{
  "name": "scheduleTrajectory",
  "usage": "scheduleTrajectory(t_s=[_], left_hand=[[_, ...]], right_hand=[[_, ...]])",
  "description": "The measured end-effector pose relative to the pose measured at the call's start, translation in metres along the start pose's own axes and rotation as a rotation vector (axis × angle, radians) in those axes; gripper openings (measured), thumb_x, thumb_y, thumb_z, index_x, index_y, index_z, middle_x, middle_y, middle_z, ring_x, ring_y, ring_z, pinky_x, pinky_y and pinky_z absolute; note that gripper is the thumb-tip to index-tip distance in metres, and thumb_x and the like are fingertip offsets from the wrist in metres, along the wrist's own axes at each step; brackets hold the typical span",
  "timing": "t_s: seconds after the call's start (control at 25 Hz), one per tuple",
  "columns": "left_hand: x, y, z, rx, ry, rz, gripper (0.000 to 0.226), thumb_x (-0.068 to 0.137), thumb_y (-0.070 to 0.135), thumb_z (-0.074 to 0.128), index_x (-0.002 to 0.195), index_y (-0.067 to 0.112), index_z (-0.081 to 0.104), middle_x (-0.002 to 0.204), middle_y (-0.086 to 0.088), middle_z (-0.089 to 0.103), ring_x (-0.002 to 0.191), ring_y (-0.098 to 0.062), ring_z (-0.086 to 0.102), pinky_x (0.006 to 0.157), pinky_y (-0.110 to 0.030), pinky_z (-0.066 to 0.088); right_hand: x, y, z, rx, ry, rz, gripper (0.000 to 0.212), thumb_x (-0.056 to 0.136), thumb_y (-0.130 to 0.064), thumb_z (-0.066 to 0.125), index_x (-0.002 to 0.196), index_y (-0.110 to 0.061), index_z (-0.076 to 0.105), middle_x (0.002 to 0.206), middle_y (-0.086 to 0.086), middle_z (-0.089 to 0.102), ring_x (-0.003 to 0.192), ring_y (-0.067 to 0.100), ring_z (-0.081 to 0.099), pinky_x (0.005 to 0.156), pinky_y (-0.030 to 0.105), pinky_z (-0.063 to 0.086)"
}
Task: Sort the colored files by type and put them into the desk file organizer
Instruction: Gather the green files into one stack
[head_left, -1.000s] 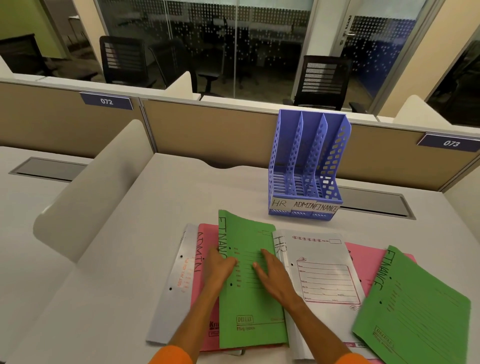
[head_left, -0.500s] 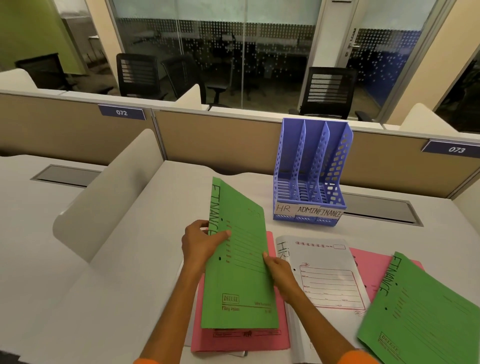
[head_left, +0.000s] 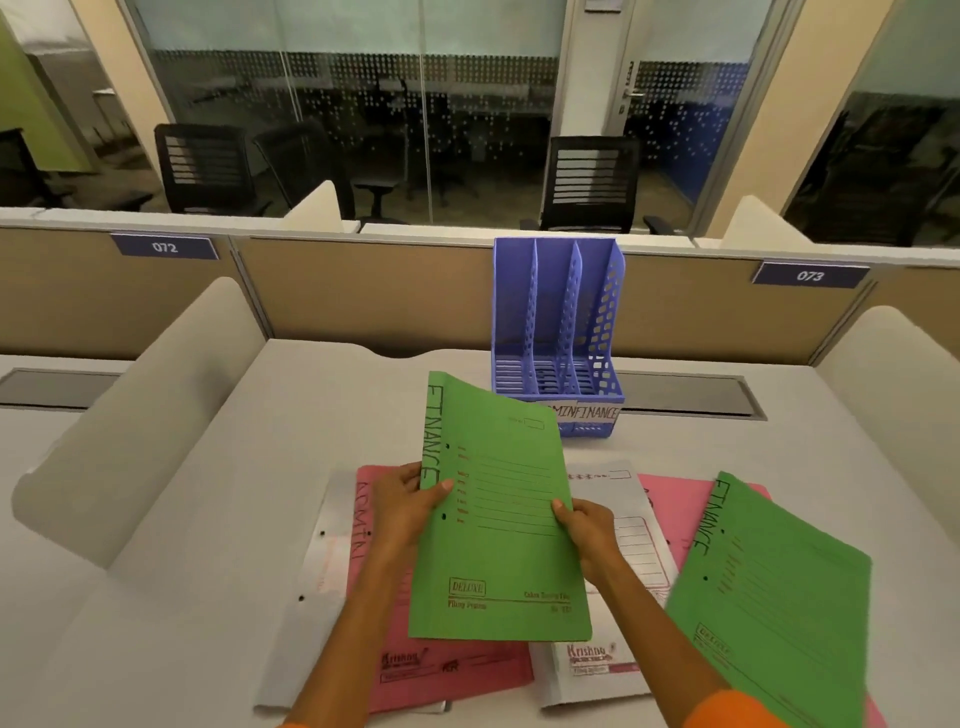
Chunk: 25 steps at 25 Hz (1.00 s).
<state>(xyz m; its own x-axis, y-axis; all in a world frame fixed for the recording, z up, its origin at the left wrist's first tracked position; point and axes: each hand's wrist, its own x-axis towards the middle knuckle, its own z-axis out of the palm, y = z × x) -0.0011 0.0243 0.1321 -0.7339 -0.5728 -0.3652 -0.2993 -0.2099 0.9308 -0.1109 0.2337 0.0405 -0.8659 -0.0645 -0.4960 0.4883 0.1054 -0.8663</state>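
The lifted green file (head_left: 498, 514) is covering the left end of the organizer's (head_left: 558, 332) label, so only "MINFINANCE" is showing. It is also hiding most of the white file (head_left: 623, 540) and part of the pink file (head_left: 447, 670). The frame's bottom edge is cutting off both forearms and the right green file (head_left: 774, 592).

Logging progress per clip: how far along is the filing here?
Nothing filed yet: the blue organizer shows no files in its slots. In hand: the left hand and right hand hold one green FINANCE file. Left on the desk: another green file, pink files and white ones.
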Motion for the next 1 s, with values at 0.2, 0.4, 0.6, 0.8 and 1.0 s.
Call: scheduleTrajectory(t_s=[0.2, 0.4, 0.6, 0.8, 1.0], left_hand=[[-0.008, -0.012, 0.089, 0.084, -0.136, 0.011, 0.027, 0.080, -0.007, 0.071, 0.103, 0.005, 0.066, 0.093, -0.006, 0.071, 0.078, -0.020, 0.071, 0.061, -0.027, 0.060], [-0.016, -0.036, 0.190, 0.237, -0.287, 0.053, 0.030, 0.080, 0.002, 0.075, 0.108, 0.012, 0.069, 0.107, -0.009, 0.075, 0.087, -0.024, 0.073, 0.081, -0.045, 0.061], [-0.039, -0.055, 0.279, 0.375, -0.418, 0.165, 0.031, 0.083, 0.011, 0.074, 0.112, 0.015, 0.069, 0.114, -0.006, 0.072, 0.094, -0.023, 0.072, 0.083, -0.045, 0.061], [-0.071, -0.074, 0.351, 0.485, -0.658, 0.128, 0.039, 0.088, -0.002, 0.062, 0.123, 0.013, 0.060, 0.110, -0.002, 0.067, 0.084, -0.019, 0.072, 0.068, -0.031, 0.061], [-0.085, -0.105, 0.385, 0.577, -0.668, 0.158, 0.040, 0.084, -0.014, 0.056, 0.117, 0.008, 0.061, 0.103, -0.003, 0.066, 0.087, -0.023, 0.069, 0.070, -0.030, 0.059]], right_hand=[[0.002, 0.006, -0.093, -0.006, 0.177, -0.032, 0.009, 0.085, -0.012, 0.068, 0.092, -0.005, 0.070, 0.089, 0.012, 0.073, 0.083, 0.028, 0.070, 0.081, 0.043, 0.057], [0.006, 0.029, -0.202, 0.018, 0.391, -0.004, 0.029, 0.078, -0.026, 0.074, 0.098, -0.006, 0.069, 0.099, 0.011, 0.072, 0.091, 0.026, 0.067, 0.091, 0.048, 0.052], [-0.011, 0.045, -0.288, 0.064, 0.583, 0.027, 0.027, 0.079, -0.021, 0.073, 0.089, 0.004, 0.067, 0.088, 0.022, 0.071, 0.086, 0.038, 0.066, 0.083, 0.057, 0.052], [-0.029, 0.069, -0.347, 0.132, 0.725, 0.102, 0.013, 0.084, -0.019, 0.070, 0.074, -0.011, 0.067, 0.082, 0.012, 0.071, 0.078, 0.029, 0.067, 0.076, 0.042, 0.056], [-0.033, 0.091, -0.371, 0.132, 0.783, 0.174, 0.013, 0.085, -0.016, 0.068, 0.076, -0.006, 0.067, 0.076, 0.011, 0.067, 0.078, 0.030, 0.064, 0.073, 0.038, 0.054]])
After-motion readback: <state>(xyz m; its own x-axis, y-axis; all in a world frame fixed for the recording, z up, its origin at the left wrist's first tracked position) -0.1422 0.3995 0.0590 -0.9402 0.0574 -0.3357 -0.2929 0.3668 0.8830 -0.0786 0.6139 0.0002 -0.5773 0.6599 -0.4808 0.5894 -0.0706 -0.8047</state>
